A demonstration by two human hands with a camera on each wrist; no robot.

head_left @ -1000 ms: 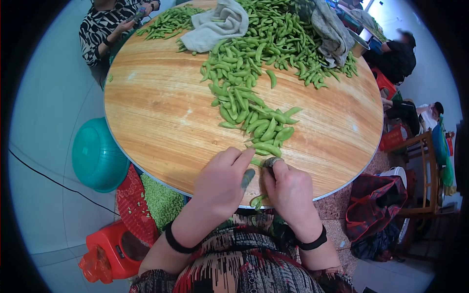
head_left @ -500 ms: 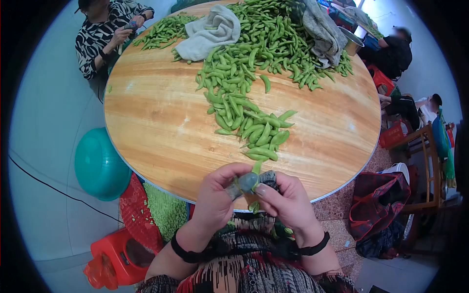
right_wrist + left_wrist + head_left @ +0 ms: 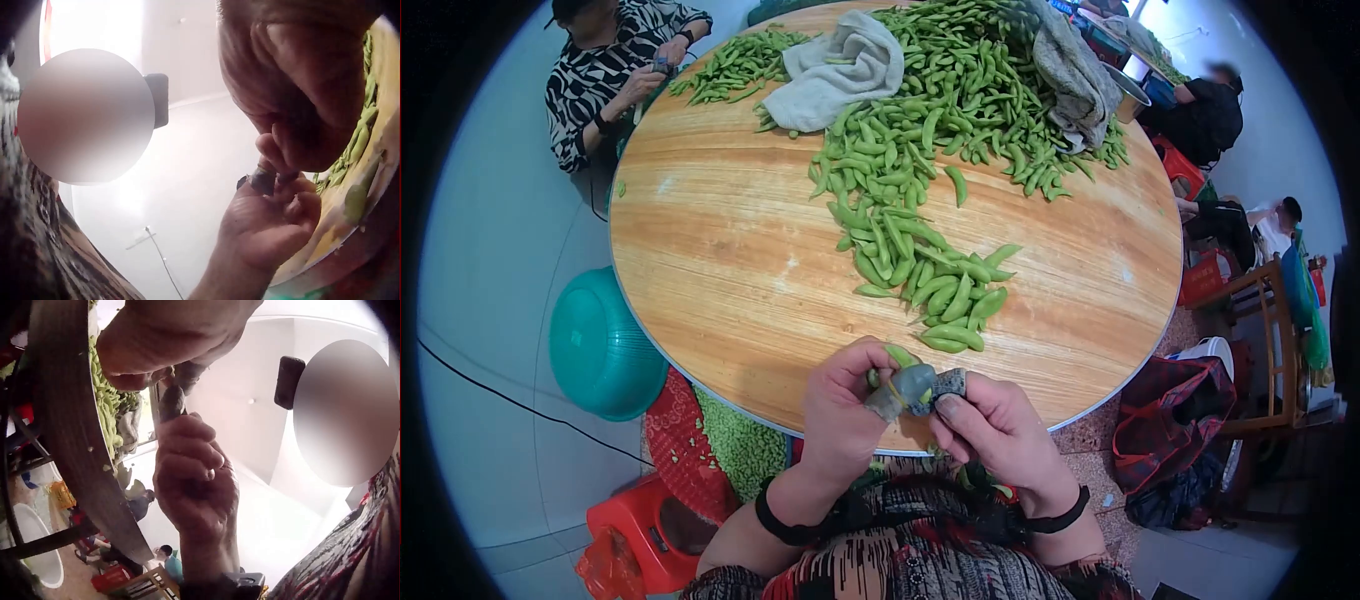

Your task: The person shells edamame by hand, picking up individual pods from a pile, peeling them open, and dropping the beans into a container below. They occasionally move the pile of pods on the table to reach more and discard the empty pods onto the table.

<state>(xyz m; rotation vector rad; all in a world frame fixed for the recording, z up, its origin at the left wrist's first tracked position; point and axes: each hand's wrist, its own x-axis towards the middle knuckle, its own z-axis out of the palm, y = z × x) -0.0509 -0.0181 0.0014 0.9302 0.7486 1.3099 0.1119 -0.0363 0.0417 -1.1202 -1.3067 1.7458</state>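
Both hands meet above the near table edge in the head view. The left hand (image 3: 840, 405), its thumb wrapped in a grey cover (image 3: 912, 385), pinches a green pod (image 3: 900, 354). Against that thumb the right hand (image 3: 1000, 425) holds its fingertips, one finger in a dark speckled cover (image 3: 950, 383); a bit of green shows between the two. In the right wrist view the left hand (image 3: 262, 231) lies beneath the right hand (image 3: 294, 75), fingertips together. A trail of pods (image 3: 955, 295) ends just beyond the hands on the round wooden table (image 3: 730, 250).
A large pod heap (image 3: 970, 80) lies at the table's back with a white cloth (image 3: 840, 75) and a grey cloth (image 3: 1075, 80). Shelled beans (image 3: 743, 440), a teal basin (image 3: 605, 343) and a red stool (image 3: 650, 530) stand left below the table. Other people sit around.
From apart near the table, the hands have drawn together and closer to the body. The left thumb now presses by the right fingertips, and the pod between them has shifted left.
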